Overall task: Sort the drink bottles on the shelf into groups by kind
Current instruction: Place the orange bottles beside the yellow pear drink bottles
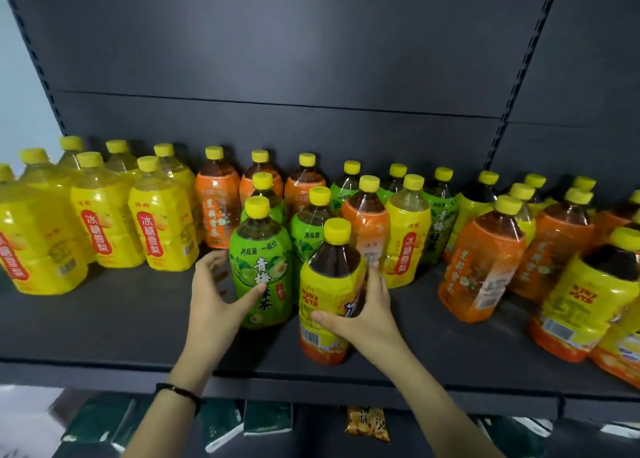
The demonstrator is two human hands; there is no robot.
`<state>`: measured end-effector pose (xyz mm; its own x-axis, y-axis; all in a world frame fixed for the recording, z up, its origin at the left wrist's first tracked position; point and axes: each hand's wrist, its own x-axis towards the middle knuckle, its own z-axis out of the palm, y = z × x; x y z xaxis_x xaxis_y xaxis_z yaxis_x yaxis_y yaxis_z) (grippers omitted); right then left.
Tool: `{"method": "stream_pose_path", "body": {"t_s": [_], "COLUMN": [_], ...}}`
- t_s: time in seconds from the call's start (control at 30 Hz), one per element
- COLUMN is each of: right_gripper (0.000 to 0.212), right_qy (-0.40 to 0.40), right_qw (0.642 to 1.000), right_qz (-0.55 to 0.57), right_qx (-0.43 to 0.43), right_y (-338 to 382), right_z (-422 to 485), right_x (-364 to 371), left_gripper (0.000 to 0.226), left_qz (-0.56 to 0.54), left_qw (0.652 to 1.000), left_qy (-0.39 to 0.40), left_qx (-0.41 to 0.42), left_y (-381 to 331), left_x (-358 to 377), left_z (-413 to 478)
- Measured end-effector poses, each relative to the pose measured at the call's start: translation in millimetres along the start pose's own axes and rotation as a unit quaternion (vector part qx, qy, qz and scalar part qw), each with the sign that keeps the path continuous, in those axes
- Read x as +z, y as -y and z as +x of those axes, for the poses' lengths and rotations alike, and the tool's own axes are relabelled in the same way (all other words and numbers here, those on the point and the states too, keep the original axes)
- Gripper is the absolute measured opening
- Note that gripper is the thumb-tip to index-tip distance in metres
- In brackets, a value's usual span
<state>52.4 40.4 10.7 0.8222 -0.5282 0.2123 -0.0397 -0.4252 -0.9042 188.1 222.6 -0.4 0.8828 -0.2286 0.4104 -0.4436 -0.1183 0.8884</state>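
Observation:
A dark shelf (pixel 104 322) carries many yellow-capped drink bottles. My right hand (pixel 367 315) grips a yellow-and-orange labelled bottle of dark tea (pixel 329 284) near the front edge. Just left of it stands a green-labelled bottle (pixel 261 263); my left hand (pixel 214 294) is spread around its left side, thumb touching the label, fingers apart. Yellow pear-drink bottles (pixel 100 222) are grouped at the left. Orange-labelled bottles (pixel 216 201) stand behind, and more green bottles (pixel 308 229) sit in the middle.
To the right, orange (pixel 481 260), green (pixel 438 215) and yellow-labelled bottles (pixel 595 291) stand mixed together. Bare shelf lies in front of the left group. A lower shelf holds dark green packets (pixel 266 419) and an orange snack bag (pixel 367 423). A slotted upright (pixel 519 73) rises at the right.

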Motion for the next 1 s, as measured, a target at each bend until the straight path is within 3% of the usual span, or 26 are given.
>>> {"method": "stream_pose_path", "body": {"t_s": [0.1, 0.2, 0.27, 0.33, 0.4, 0.47, 0.6, 0.77, 0.9, 1.0], "right_gripper": [0.11, 0.115, 0.117, 0.116, 0.112, 0.103, 0.061, 0.034, 0.047, 0.058], "right_qy": [0.038, 0.09, 0.117, 0.12, 0.12, 0.137, 0.188, 0.022, -0.045, -0.073], "right_qw": [0.999, 0.996, 0.993, 0.992, 0.991, 0.988, 0.976, 0.99, 0.992, 0.992], "right_qz": [-0.001, 0.003, 0.025, 0.038, 0.04, 0.055, 0.103, 0.139, 0.115, 0.106], "right_qx": [-0.017, -0.012, -0.014, -0.025, -0.035, -0.043, -0.029, -0.003, -0.01, -0.01], "right_y": [8, 9, 9, 10, 13, 16, 17, 9, 1, -6], "right_z": [-4, -4, -6, -8, -10, -11, -6, 9, 22, 30], "right_x": [13, 19, 20, 23, 26, 27, 20, 17, 10, 7], "left_gripper": [0.067, 0.06, 0.069, 0.091, 0.102, 0.098, 0.085, 0.078, 0.074, 0.077], "left_qz": [0.014, -0.003, -0.039, -0.048, -0.039, -0.031, 0.02, 0.035, 0.027, 0.087], "left_qw": [0.998, 0.997, 0.989, 0.982, 0.99, 0.996, 0.999, 0.998, 0.999, 0.996], "left_qy": [-0.016, 0.057, 0.142, 0.179, 0.131, 0.063, 0.037, 0.044, 0.017, -0.015], "left_qx": [0.056, 0.05, 0.006, -0.033, -0.046, -0.051, -0.035, -0.019, -0.029, -0.026], "left_y": [6, 13, 14, 11, 6, 1, -1, 3, 9, 19], "left_x": [6, 3, 2, 11, 25, 32, 14, -15, -48, -78], "left_z": [-28, -57, -71, -79, -84, -83, -76, -76, -74, -59]}}
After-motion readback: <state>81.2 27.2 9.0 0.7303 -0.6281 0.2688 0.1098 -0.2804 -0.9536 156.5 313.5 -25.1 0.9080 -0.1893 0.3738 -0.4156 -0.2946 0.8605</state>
